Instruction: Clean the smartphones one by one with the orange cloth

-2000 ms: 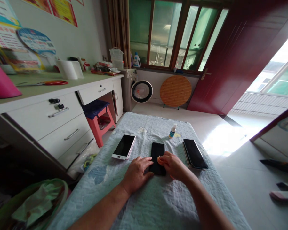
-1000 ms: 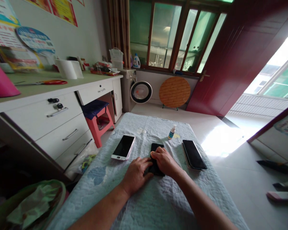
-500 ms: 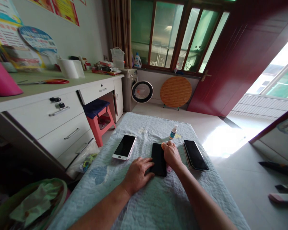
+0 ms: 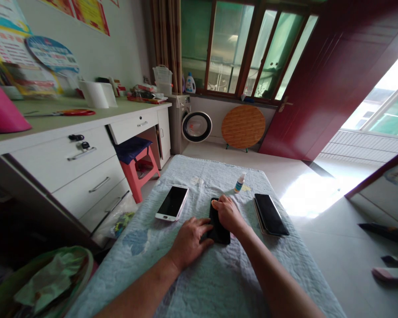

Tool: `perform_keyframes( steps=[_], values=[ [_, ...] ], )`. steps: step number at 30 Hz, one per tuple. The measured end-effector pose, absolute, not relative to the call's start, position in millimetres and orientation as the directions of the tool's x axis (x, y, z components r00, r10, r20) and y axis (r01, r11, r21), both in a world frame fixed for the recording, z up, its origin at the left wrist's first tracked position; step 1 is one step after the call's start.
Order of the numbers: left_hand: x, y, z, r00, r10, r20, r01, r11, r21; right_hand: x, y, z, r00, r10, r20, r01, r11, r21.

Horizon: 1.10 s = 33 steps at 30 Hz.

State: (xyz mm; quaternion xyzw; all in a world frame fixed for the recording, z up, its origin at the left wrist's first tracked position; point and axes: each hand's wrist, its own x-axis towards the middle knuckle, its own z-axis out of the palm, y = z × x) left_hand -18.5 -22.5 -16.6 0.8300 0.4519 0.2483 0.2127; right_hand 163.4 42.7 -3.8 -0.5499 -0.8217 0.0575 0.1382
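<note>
A black phone [image 4: 223,237] lies flat in the middle of the cloth-covered table. My left hand [image 4: 191,240] rests at its left side, fingers spread and fingertips touching its edge. My right hand [image 4: 228,213] is over the phone's upper part, its closed fingers pressing a small orange pad [image 4: 214,202] near the top end. To the left lies a white phone [image 4: 173,202] with a dark screen, apparently on top of something pinkish. On the right, another dark phone [image 4: 271,214] lies on a paler one or a case. Behind my right hand stands a small spray bottle [image 4: 239,183].
A light blue quilted cloth [image 4: 199,170] covers the table. On the left stand a white desk [image 4: 66,161], a red stool [image 4: 142,170] and a bin [image 4: 86,265]. Beyond are a washing machine with its round door open [image 4: 197,126] and a round wooden tabletop [image 4: 243,127].
My right hand has slid left across the black phone with the orange pad, from its right edge to near the top left corner. My left hand stays in place.
</note>
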Motion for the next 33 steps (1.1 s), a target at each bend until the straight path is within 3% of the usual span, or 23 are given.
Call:
perform_keyframes(
  steps=[7,21,30,33],
  values=[
    [-17.7,-23.9,-11.2,0.469,0.857,0.214,0.644,-0.497,0.581,162.8,37.2,-2.3,-0.436,0.876,0.207,0.838,0.479,-0.262],
    [-17.1,-23.9,-15.0,0.459,0.863,0.211,0.67,-0.493,0.555,160.6,61.6,-4.0,-0.282,0.948,0.146,0.934,0.307,-0.185],
    [-17.0,-23.1,-16.0,0.456,0.867,0.2,0.673,-0.483,0.56,170.6,50.3,1.9,-0.069,0.993,0.094,0.987,0.082,-0.137],
    [-17.4,-22.8,-16.1,0.459,0.866,0.199,0.668,-0.485,0.564,166.2,50.6,2.1,-0.079,0.992,0.102,0.987,0.092,-0.133]
  ],
)
